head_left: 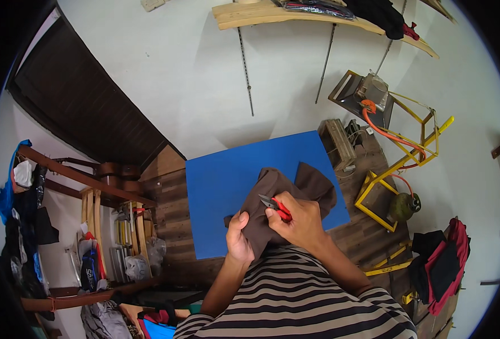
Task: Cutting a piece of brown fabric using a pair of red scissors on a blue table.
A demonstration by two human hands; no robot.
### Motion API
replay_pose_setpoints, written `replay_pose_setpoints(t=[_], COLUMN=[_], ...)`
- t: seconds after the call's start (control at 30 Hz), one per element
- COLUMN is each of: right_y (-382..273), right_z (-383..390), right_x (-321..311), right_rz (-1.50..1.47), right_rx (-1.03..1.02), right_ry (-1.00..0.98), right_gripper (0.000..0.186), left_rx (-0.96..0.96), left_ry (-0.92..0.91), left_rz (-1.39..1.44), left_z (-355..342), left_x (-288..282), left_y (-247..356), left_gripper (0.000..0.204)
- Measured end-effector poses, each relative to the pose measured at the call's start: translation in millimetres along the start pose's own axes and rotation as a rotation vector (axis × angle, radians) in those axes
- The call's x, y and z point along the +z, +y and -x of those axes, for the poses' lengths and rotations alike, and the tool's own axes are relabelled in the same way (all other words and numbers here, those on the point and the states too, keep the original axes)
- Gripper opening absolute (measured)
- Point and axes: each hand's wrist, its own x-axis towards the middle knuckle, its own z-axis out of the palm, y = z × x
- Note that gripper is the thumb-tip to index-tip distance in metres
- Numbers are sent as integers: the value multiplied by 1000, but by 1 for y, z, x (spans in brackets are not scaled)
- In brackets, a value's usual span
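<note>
A dark brown fabric piece (pixel 312 189) is bunched above a blue board (pixel 216 181), with folds spreading to the right. My left hand (pixel 238 237) grips the cloth at its lower left edge, thumb on top. My right hand (pixel 295 220) is closed on small snips with red handles (pixel 284 212) and dark blades, which point up and left over the cloth. The fingers of my left hand are partly hidden by the fabric.
Wooden racks (pixel 91 198) with bags and clothing stand left, below a dark door (pixel 80 96). A yellow metal frame (pixel 402 164), orange hose, green cylinder (pixel 402 209) and wooden crate (pixel 334 144) stand right. Red and black garments (pixel 442 260) hang lower right. A shelf (pixel 250 17) runs above.
</note>
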Motion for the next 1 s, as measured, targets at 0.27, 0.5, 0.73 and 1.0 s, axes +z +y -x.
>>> replay_pose_setpoints(t=[0.27, 0.5, 0.73, 1.0], right_y=[-3, 1, -1, 8], right_z=[18, 10, 22, 20], right_x=[-7, -30, -31, -42], right_rz=[-78, -521, -500, -291], right_rx=[-52, 388, 343, 363], right_ry=[-84, 71, -41, -14], right_gripper=[23, 16, 9, 12], left_rx=[24, -16, -39, 26], left_ry=[-22, 16, 62, -188], left_rz=[-33, -57, -357, -1021], left_z=[7, 26, 45, 61], left_x=[17, 23, 17, 9], left_y=[-4, -4, 6, 24], left_gripper=[57, 59, 53, 28])
